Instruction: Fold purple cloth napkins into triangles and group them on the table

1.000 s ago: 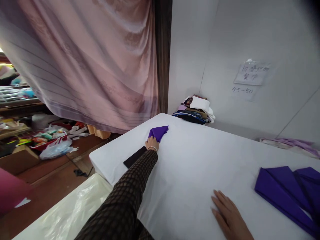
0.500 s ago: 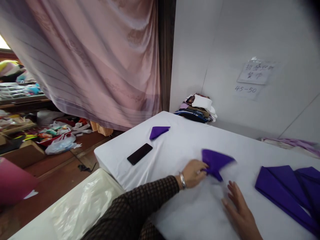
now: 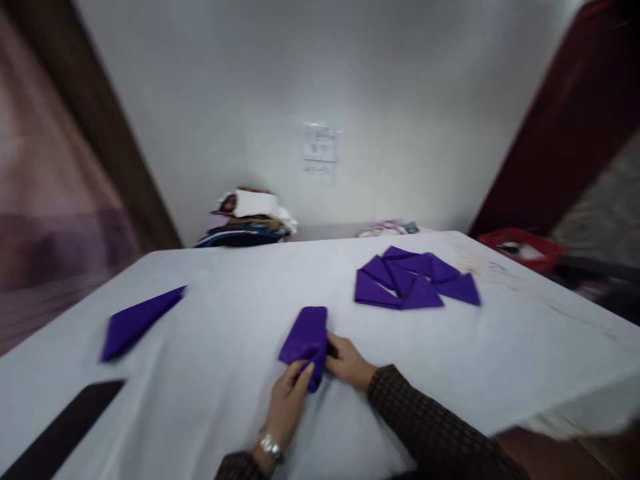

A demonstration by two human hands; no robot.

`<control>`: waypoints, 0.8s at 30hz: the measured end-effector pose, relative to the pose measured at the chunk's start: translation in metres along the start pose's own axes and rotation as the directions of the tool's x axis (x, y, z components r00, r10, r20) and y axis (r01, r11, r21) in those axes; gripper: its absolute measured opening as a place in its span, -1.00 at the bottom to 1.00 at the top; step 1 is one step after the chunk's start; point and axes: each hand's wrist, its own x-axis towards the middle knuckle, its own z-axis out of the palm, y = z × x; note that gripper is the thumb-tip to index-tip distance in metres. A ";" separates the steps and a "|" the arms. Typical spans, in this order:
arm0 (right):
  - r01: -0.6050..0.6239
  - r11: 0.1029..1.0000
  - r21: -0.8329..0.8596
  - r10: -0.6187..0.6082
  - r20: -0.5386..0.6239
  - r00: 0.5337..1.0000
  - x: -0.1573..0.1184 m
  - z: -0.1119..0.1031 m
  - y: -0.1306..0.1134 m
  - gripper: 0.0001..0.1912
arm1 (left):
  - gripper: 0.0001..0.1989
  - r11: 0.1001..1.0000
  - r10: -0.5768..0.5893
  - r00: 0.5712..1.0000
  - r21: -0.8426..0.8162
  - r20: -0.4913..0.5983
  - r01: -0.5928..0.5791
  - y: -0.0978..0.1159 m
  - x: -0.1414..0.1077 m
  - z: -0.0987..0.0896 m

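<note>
A folded purple cloth (image 3: 305, 333) lies on the white-covered table (image 3: 235, 293) between my hands. My left hand (image 3: 290, 397), with a silver bracelet at the wrist, pinches its near edge between thumb and fingers. My right hand (image 3: 346, 360) is closed on its right side; its fingertips are partly hidden behind the cloth. Another folded purple cloth (image 3: 140, 323), pointed at one end, rests to the left. Several folded purple cloths (image 3: 415, 283) overlap in a group at the right.
A dark phone (image 3: 67, 427) lies at the near left of the table. Behind the far edge is a pile of folded clothes (image 3: 250, 217). A red basket (image 3: 523, 248) stands past the right edge. Paper notes (image 3: 320, 150) hang on the wall.
My view has swung right. My right hand, open and apart from the cloth before, now grips its right side. The cloth has gone from a pointed shape to a narrower fold; my left hand still holds it.
</note>
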 end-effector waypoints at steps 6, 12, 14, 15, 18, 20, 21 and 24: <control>-0.009 0.990 -0.139 0.017 0.058 0.998 -0.007 -0.003 -0.006 -0.31 | -0.60 0.991 -0.130 0.976 0.010 -0.176 0.133 -0.013 0.012 0.001; -0.034 0.975 -0.218 0.038 0.014 0.999 -0.004 0.000 -0.003 -0.57 | -0.74 0.991 -0.112 0.976 0.045 -0.187 0.123 -0.022 0.013 0.004; -0.055 0.968 -0.245 0.056 -0.003 0.998 -0.001 0.000 -0.001 -0.72 | -0.76 0.993 -0.096 0.983 0.051 -0.155 0.105 -0.023 0.014 0.003; -0.062 0.965 -0.255 0.059 -0.018 0.998 0.000 -0.001 0.000 -0.79 | -0.78 0.994 -0.089 0.984 0.052 -0.153 0.098 -0.023 0.014 0.002; -0.043 0.960 -0.276 0.022 -0.079 0.997 0.001 -0.004 -0.001 -0.91 | -0.78 0.995 -0.068 0.981 0.058 -0.184 0.080 -0.023 0.015 -0.001; 0.001 0.956 -0.294 -0.040 -0.127 0.991 0.000 -0.008 -0.003 -0.88 | -0.76 0.997 -0.026 0.987 0.067 -0.161 0.037 -0.023 0.013 -0.003; 0.018 0.953 -0.303 -0.068 -0.154 0.986 -0.001 -0.011 -0.004 -0.84 | -0.76 0.997 0.004 0.992 0.079 -0.130 0.006 -0.022 0.012 -0.003; 0.009 0.949 -0.315 -0.085 -0.229 0.970 -0.003 -0.017 -0.008 -0.73 | -0.73 0.988 0.073 0.997 0.138 -0.038 -0.067 -0.019 0.006 0.001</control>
